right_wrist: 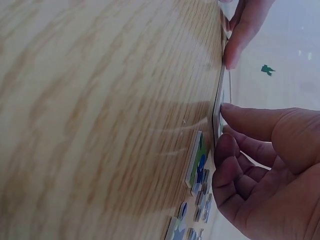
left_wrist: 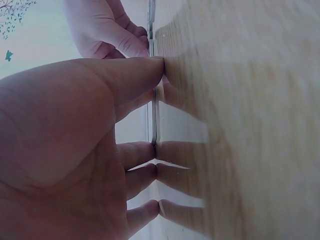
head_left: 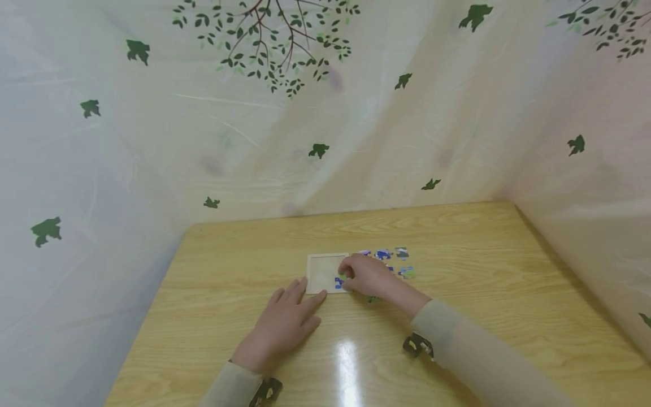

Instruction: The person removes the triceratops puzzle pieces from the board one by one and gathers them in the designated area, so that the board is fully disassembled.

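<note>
A shallow pale puzzle frame (head_left: 308,274) lies flat on the table, with a blue puzzle piece (head_left: 338,282) inside its near right corner. My left hand (head_left: 282,322) is spread at the frame's near left corner. Its fingertips touch the left side and its thumb (left_wrist: 145,72) rests at the near edge. Over the right side of the frame, my right hand (head_left: 368,275) has its fingers curled, with thumb and forefinger at a small green puzzle piece (head_left: 343,277). The right thumb (right_wrist: 250,120) reaches over the frame's edge in the right wrist view, and the curled fingers partly hide the piece.
Several loose puzzle pieces lie right of the frame, among them a dark one (head_left: 402,252) and a blue-green one (head_left: 407,272). A green piece (right_wrist: 194,167) sits close beside the right hand. A printed curtain (head_left: 356,169) stands behind the wooden table (head_left: 229,254).
</note>
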`<state>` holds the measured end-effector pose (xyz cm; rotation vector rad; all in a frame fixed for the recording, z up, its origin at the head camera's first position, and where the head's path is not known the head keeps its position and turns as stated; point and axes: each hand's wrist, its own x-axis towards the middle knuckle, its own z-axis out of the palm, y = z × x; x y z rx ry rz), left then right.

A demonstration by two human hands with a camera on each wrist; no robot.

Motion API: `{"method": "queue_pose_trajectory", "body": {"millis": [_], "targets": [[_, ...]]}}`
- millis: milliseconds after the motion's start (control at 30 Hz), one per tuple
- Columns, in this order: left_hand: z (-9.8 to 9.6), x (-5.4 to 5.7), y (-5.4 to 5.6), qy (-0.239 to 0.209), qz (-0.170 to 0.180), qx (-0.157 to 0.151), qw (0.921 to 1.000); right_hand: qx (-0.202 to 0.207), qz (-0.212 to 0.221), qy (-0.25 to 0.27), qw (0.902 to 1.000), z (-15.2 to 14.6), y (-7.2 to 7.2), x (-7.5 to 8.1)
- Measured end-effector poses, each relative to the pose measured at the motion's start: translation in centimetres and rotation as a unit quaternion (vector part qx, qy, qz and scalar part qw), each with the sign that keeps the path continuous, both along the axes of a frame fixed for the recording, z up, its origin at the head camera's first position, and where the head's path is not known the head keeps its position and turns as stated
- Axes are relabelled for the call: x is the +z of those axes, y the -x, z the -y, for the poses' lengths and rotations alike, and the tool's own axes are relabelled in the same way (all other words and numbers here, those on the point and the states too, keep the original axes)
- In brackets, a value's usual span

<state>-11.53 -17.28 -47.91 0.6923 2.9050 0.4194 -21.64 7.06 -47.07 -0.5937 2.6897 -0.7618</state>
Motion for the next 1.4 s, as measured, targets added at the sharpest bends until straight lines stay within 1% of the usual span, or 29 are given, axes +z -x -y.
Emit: {"method": "queue_pose_trajectory", "body": {"millis": [300, 667, 933, 1167, 1400], "targets": [[0.05, -0.10, 0.01, -0.004, 0.001, 0.000, 1.0000, -0.006, -0.015, 0.003, 0.9999, 0.16, -0.06, -0.01], [0.06, -0.19, 0.12, -0.005, 0.007, 0.002, 1.0000, -0.007, 0.001, 0.028, 0.9996, 0.14, -0.02, 0.00], [0.04, -0.13, 0.20, 0.001, 0.009, 0.002, 1.0000, -0.006, -0.015, 0.037, 0.9992, 0.00, -0.05, -0.32], [0.11, -0.12, 0.25, 0.006, 0.008, 0.001, 0.9999, -0.006, -0.007, 0.056, 0.9984, -0.05, -0.08, -0.30], [0.15, -0.06, 0.34, 0.006, 0.008, 0.001, 0.9999, -0.005, 0.001, 0.076, 0.9971, -0.24, -0.19, 0.06]]}}
